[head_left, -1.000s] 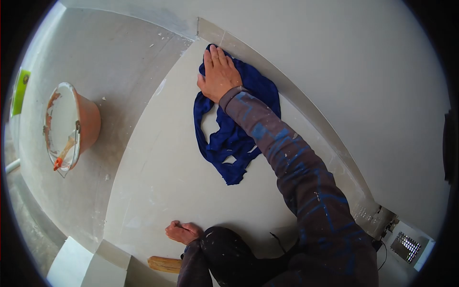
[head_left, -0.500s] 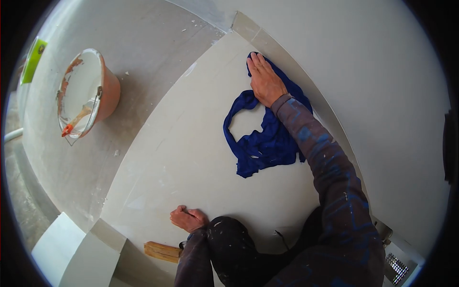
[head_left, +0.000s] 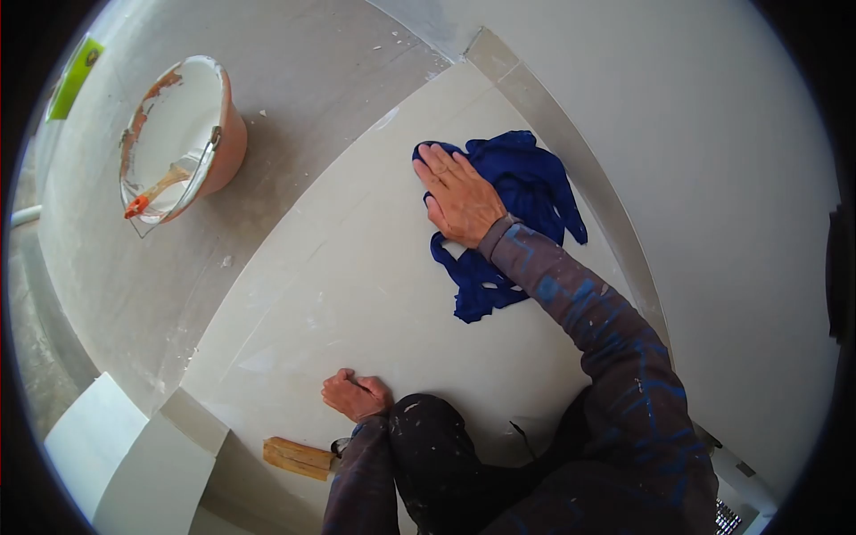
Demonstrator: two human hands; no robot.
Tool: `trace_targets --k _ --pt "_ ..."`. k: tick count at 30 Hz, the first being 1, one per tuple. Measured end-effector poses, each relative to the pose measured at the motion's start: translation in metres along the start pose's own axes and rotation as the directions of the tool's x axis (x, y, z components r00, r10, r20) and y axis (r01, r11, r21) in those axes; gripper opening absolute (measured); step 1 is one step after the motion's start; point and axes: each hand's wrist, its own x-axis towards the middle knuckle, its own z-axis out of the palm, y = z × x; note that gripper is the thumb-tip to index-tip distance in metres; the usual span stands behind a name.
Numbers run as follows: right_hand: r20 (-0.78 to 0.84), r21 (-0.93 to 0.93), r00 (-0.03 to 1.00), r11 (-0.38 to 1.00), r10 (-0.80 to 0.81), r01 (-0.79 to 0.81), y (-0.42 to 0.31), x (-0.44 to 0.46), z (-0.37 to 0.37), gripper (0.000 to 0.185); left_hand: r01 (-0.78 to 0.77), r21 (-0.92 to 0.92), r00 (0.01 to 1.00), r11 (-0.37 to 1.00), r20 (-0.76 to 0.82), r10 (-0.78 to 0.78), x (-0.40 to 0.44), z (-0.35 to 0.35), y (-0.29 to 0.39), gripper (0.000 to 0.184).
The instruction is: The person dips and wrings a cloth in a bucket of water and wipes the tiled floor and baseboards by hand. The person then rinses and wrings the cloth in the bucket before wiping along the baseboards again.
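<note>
A crumpled dark blue cloth (head_left: 530, 183) lies on the pale flat surface (head_left: 357, 267), close to the raised strip along the wall. My right hand (head_left: 464, 198) presses flat on the cloth's left part, fingers stretched out, palm down. Parts of the cloth show beyond my fingers and below my wrist. Beside my knee, my left hand (head_left: 357, 394) rests on the surface with its fingers curled into a fist; no object shows in it.
An orange bucket (head_left: 234, 147) with white residue stands at the upper left, a brush (head_left: 160, 189) inside it. A wooden piece (head_left: 299, 457) lies below my left hand. A white wall (head_left: 713, 178) rises at the right. White crumbs dot the grey floor (head_left: 294, 98).
My right hand has slid left and down across the surface relative to the strip, dragging and folding the blue cloth. The view has shifted. My left hand stays closed near my knee.
</note>
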Motion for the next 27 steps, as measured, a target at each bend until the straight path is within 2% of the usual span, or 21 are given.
trace_targets --k 1,3,7,9,10,11,13,14,15,17,21,27 --pt "-0.086 -0.026 0.985 0.988 0.147 -0.15 0.022 0.01 0.003 0.063 0.013 -0.004 1.0 1.0 -0.006 -0.013 0.0 0.0 0.003 0.031" --pt "-0.212 -0.125 0.883 0.885 0.418 -0.449 0.063 0.041 0.009 0.064 0.037 0.002 0.999 0.999 0.005 -0.037 -0.004 -0.006 0.001 0.031" --pt "-0.233 -0.109 0.884 0.892 0.406 -0.438 0.037 0.037 0.013 0.064 0.014 -0.029 1.0 0.999 -0.014 -0.014 -0.001 -0.003 0.001 0.03" --pt "0.0 -0.038 0.995 0.995 0.097 -0.097 0.024 0.012 -0.002 0.065 0.004 -0.016 1.0 1.0 -0.02 -0.005 -0.006 -0.003 0.002 0.03" --pt "0.059 -0.098 0.997 0.994 0.05 -0.044 0.042 0.016 -0.01 0.065 0.003 -0.01 1.0 1.0 -0.024 -0.003 -0.005 -0.004 0.003 0.03" --pt "0.05 -0.104 0.997 0.993 0.062 -0.057 0.065 0.033 -0.013 0.065 -0.001 -0.003 1.0 1.0 -0.028 0.001 -0.003 -0.003 0.001 0.03" --pt "-0.034 -0.113 0.898 0.891 0.438 -0.439 0.103 0.056 -0.011 0.066 -0.02 0.004 1.0 1.0 -0.006 0.02 -0.005 -0.002 -0.004 0.031" --pt "-0.094 -0.2 0.9 0.878 0.425 -0.435 0.1 0.056 0.001 0.067 -0.033 0.007 0.999 0.999 0.006 0.033 -0.004 0.001 -0.008 0.033" --pt "-0.076 -0.202 0.898 0.875 0.433 -0.439 0.094 0.049 0.009 0.067 -0.03 0.009 0.999 0.999 0.025 0.03 -0.01 -0.005 -0.009 0.033" --pt "-0.163 -0.208 0.892 0.869 0.421 -0.449 0.095 0.047 0.007 0.069 -0.02 0.02 1.0 1.0 -0.01 0.021 -0.004 -0.001 -0.002 0.033" --pt "-0.153 -0.176 0.823 0.804 0.547 -0.568 0.079 0.01 -0.001 0.073 -0.075 0.012 0.997 0.997 -0.022 0.075 -0.004 0.006 -0.015 0.033" --pt "-0.136 -0.176 0.792 0.773 0.595 -0.61 0.071 -0.123 -0.022 0.073 -0.061 0.009 0.997 0.998 -0.043 0.061 -0.005 0.005 -0.008 0.034"
